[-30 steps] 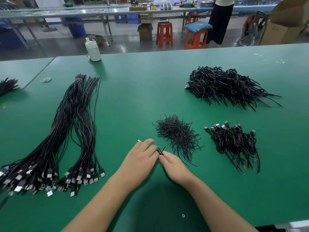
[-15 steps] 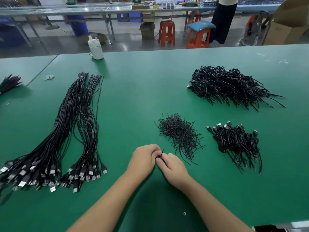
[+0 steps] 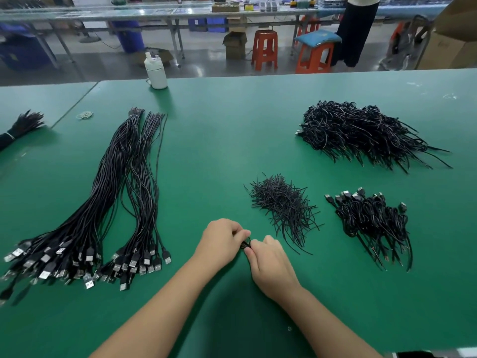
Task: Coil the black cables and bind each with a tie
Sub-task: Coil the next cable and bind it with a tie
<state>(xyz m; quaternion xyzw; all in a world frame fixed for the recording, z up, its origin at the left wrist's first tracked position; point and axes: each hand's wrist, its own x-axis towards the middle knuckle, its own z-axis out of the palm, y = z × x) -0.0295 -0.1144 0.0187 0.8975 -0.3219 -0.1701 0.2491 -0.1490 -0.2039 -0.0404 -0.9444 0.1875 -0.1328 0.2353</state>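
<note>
My left hand (image 3: 222, 241) and my right hand (image 3: 271, 264) meet low over the green table (image 3: 219, 140). Between their fingertips sits a small black coiled cable (image 3: 246, 244), gripped by the left hand's curled fingers and pinched by the right; most of it is hidden. Just right of my hands lies a loose pile of short black ties (image 3: 284, 205). A long bundle of straight black USB cables (image 3: 103, 202) stretches along the left. Two heaps of coiled cables lie right: a small one (image 3: 371, 220) and a large one (image 3: 361, 133) farther back.
A white bottle (image 3: 156, 72) stands at the table's far edge, a rubber band (image 3: 85, 115) near it. Another dark bundle (image 3: 20, 126) lies at the far left on the neighbouring table. Beyond are orange stools (image 3: 264, 49), cardboard boxes and a standing person (image 3: 357, 29).
My left hand's fingers went from straighter to curled into a fist around the cable. Both hands stayed together and drew slightly nearer to me; the tie end that stuck up is now tucked between the fingers.
</note>
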